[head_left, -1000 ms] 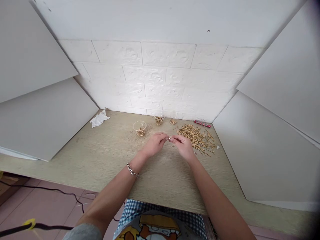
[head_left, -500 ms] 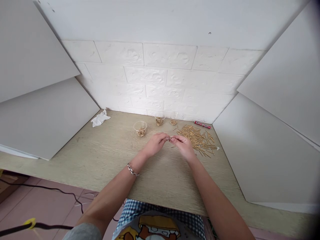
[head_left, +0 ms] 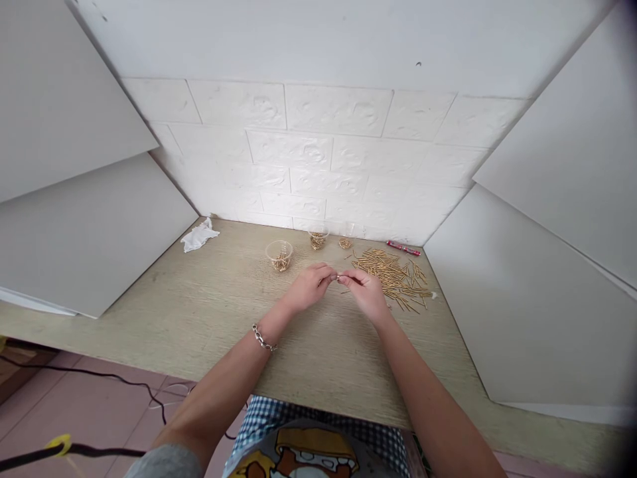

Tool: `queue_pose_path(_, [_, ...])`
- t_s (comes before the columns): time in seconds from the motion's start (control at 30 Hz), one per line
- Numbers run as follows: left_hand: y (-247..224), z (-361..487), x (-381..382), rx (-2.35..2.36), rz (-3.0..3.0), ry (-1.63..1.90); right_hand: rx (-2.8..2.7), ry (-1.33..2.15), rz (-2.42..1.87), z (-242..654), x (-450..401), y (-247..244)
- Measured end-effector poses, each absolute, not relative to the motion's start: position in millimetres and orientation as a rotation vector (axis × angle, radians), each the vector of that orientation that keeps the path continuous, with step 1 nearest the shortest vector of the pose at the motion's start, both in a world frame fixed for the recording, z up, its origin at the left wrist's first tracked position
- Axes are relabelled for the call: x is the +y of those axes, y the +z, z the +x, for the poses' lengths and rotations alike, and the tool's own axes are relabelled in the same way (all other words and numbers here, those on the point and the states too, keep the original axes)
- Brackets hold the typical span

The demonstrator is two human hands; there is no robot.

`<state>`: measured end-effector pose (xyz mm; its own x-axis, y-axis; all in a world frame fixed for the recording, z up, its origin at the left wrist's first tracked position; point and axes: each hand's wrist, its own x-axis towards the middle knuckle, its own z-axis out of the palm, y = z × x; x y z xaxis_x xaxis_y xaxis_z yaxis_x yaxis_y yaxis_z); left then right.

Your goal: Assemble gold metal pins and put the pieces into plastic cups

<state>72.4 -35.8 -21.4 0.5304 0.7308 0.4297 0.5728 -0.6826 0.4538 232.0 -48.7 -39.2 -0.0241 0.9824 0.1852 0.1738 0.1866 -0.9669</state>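
Over the table, the left hand and right hand are pinching a small piece, probably metal, between them. Gold rods are lying right, a cup is standing left, and a red tube is lying far right.

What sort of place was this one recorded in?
Probably a small-parts workspace: a wooden tabletop between white side panels, with a clear cup of gold-coloured pieces and a pile of gold-coloured rods.

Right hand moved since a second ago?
No, no visible shift either way: right hand keeps about the same offset from the slim red item.
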Motion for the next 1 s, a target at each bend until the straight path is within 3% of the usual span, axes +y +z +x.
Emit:
queue_pose_path(0.43, [-21.9, 72.9, -40.3, 1.202, 2.796, 0.664, -1.656, 0.651, -1.298, 229.0, -52.6, -40.6])
queue_pose_path(1.0, [-26.7, 79.7, -42.1, 1.251, 2.722, 0.699, -1.689, 0.713, -1.380, 231.9, -50.7, -37.4])
